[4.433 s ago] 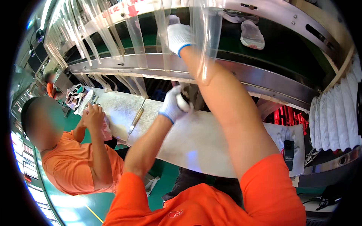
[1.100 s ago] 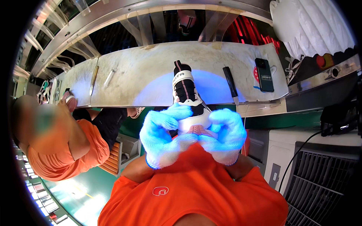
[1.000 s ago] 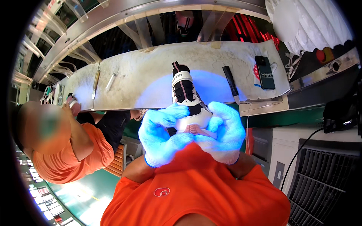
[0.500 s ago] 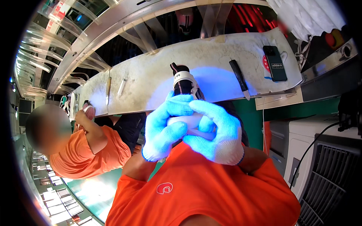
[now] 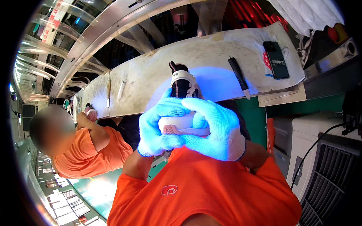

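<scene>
A shoe sole (image 5: 175,122), white with a pinkish tread patch, sits between my two gloved hands. White knit gloves cover both hands, lit blue. My left hand (image 5: 156,126) curls round its left end, thumb along the lower edge and fingers over the top. My right hand (image 5: 218,128) grips the other end, its fingers meeting the left ones above the sole. Just beyond, a black-and-white shoe (image 5: 181,81) with a white strap points toward me at the bench's near edge. My fingers cover where the two come together, so I cannot tell whether they are joined.
On the pale worktable (image 5: 145,75) lie a black-handled knife (image 5: 237,73), a dark phone (image 5: 277,62), a wooden-handled tool (image 5: 108,92) and a slim white tool (image 5: 121,89). At left, a co-worker (image 5: 90,147) handles a pink shoe (image 5: 90,114). A grilled machine (image 5: 332,177) stands right.
My hands have turned the sole, bringing its pinkish tread patch into sight. My left hand has shifted slightly left. The view has tilted a little.
</scene>
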Action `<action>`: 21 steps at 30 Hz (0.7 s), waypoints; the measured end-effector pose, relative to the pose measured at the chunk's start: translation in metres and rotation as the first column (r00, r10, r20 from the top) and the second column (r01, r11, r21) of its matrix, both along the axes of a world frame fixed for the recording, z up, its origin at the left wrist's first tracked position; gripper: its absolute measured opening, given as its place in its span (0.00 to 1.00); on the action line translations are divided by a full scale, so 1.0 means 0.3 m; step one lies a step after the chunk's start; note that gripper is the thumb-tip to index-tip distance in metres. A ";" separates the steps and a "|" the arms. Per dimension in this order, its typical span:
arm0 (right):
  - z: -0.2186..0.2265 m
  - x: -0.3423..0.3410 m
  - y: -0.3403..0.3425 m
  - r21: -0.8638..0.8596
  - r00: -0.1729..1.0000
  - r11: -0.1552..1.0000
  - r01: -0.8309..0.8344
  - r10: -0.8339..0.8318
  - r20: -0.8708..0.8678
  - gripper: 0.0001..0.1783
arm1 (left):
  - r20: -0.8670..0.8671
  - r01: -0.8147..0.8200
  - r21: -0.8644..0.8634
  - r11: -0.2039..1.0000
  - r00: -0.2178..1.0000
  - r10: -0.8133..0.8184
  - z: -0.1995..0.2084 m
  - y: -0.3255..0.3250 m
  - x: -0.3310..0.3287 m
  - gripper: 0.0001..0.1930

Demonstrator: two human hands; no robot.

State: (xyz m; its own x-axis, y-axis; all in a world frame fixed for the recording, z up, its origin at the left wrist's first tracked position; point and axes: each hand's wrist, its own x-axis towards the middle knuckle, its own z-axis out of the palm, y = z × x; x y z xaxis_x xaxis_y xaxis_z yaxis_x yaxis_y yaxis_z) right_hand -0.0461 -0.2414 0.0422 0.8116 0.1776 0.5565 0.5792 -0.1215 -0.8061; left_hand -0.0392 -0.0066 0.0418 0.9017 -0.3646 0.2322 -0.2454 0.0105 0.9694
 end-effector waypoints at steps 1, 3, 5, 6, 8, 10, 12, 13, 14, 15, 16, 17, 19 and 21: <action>0.004 0.009 0.004 0.007 1.000 1.000 -0.011 0.011 -0.007 0.44 | -0.013 -0.005 0.006 1.000 1.000 0.005 -0.004 0.009 -0.001 0.36; 0.000 0.016 0.012 0.003 0.999 1.000 -0.028 0.028 -0.033 0.43 | -0.001 0.017 -0.003 1.000 1.000 -0.017 -0.007 0.019 0.003 0.35; -0.014 0.016 0.018 -0.017 0.997 0.999 -0.041 0.039 -0.071 0.42 | 0.051 0.071 -0.031 0.997 0.996 -0.069 -0.010 0.023 0.020 0.34; -0.021 0.016 0.026 -0.013 0.998 0.999 -0.035 0.034 -0.055 0.42 | 0.059 0.088 -0.028 0.996 0.995 -0.087 -0.012 0.032 0.026 0.33; -0.039 0.020 0.046 -0.006 0.999 1.000 -0.028 0.028 -0.023 0.42 | 0.075 0.120 -0.023 0.993 0.990 -0.118 -0.018 0.060 0.031 0.32; -0.047 0.030 0.072 0.016 1.000 1.000 -0.017 0.017 -0.014 0.42 | -0.026 0.104 -0.014 0.994 0.994 -0.104 0.011 0.080 0.027 0.32; -0.061 0.046 0.105 0.030 1.000 1.000 -0.005 0.004 0.030 0.42 | -0.187 0.091 -0.071 0.993 0.977 -0.103 0.063 0.089 0.011 0.29; -0.070 0.060 0.125 0.033 0.998 0.999 0.005 -0.007 0.068 0.42 | -0.212 0.039 -0.042 0.998 0.976 -0.047 0.084 0.083 0.003 0.28; -0.078 0.067 0.138 0.036 0.994 0.999 0.015 -0.018 0.106 0.42 | -0.236 -0.013 -0.012 1.000 0.972 0.009 0.101 0.073 -0.004 0.27; -0.074 0.064 0.143 0.031 0.997 0.999 -0.015 0.012 0.082 0.42 | -0.257 -0.065 0.021 0.998 0.964 0.068 0.116 0.069 -0.012 0.27; -0.065 0.061 0.145 0.026 0.997 0.999 -0.044 0.042 0.058 0.42 | -0.300 -0.084 0.007 0.996 0.950 0.082 0.125 0.070 -0.011 0.25; -0.061 0.058 0.148 0.022 0.997 0.997 -0.071 0.070 0.035 0.42 | -0.299 -0.105 0.049 0.993 0.947 0.115 0.129 0.080 -0.017 0.25; -0.068 0.058 0.166 0.046 0.998 0.998 -0.043 0.041 0.045 0.43 | -0.279 -0.145 0.120 0.982 0.945 0.173 0.135 0.093 -0.028 0.25; -0.078 0.053 0.173 0.062 0.999 0.998 -0.019 0.017 0.043 0.44 | -0.270 -0.158 0.235 0.959 0.937 0.221 0.168 0.082 -0.030 0.25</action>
